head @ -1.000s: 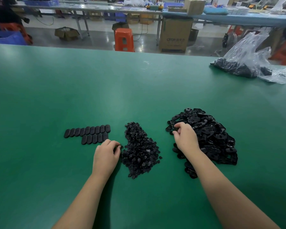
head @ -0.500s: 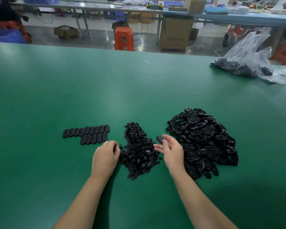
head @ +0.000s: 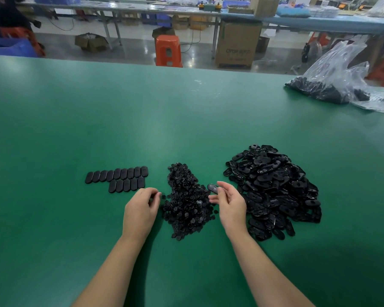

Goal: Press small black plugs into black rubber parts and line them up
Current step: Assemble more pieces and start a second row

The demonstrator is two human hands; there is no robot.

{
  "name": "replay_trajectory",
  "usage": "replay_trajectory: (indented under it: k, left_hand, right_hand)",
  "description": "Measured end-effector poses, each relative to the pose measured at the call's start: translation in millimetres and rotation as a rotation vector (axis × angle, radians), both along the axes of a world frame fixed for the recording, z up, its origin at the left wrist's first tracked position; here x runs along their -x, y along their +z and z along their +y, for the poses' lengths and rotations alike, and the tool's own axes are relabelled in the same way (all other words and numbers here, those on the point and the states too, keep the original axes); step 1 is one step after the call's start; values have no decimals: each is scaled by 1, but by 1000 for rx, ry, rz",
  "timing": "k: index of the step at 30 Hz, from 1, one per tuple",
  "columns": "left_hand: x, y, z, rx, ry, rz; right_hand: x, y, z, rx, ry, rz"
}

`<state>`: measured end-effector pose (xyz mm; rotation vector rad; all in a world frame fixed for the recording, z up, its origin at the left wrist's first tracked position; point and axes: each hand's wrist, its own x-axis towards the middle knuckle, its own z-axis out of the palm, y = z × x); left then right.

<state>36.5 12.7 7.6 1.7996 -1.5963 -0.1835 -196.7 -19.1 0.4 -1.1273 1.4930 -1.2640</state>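
My right hand (head: pixel 230 203) pinches one black rubber part (head: pixel 212 188) just above the plug pile (head: pixel 187 202) lying between my hands. My left hand (head: pixel 141 210) is curled at that pile's left edge; whether it grips a plug I cannot tell. Finished rows (head: pixel 120 178) lie beyond it; the loose parts heap (head: pixel 275 189) sits right on the worktop (head: pixel 53 129).

Green table (head: pixel 98 120) in a workshop

Clear plastic bag (head: pixel 341 72) of dark pieces at the far right corner; beyond, orange stool (head: pixel 168 50), cardboard box (head: pixel 237 44) on the floor, long blue bench (head: pixel 297 21) with boxes.
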Motion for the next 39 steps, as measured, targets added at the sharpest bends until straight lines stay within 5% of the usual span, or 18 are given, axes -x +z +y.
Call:
replay_trajectory:
  k: [8,15,21,29,39]
  left_hand:
    - [33,15,-5,42,-1,147]
    - [80,37,-25,-193,-60,810]
    - [105,40,-29,-312,-95,1126]
    - [109,36,-27,-365,-104,1100]
    - [125,36,-30,-405,-45,1053]
  right_hand:
    - [1,2,1,-6,18,10]
    - [-1,7,2,21,17,-99]
    - [-2,9,3,40,49,-126]
    - [0,8,4,49,-35,16]
    - [1,8,2,4,-27,-65]
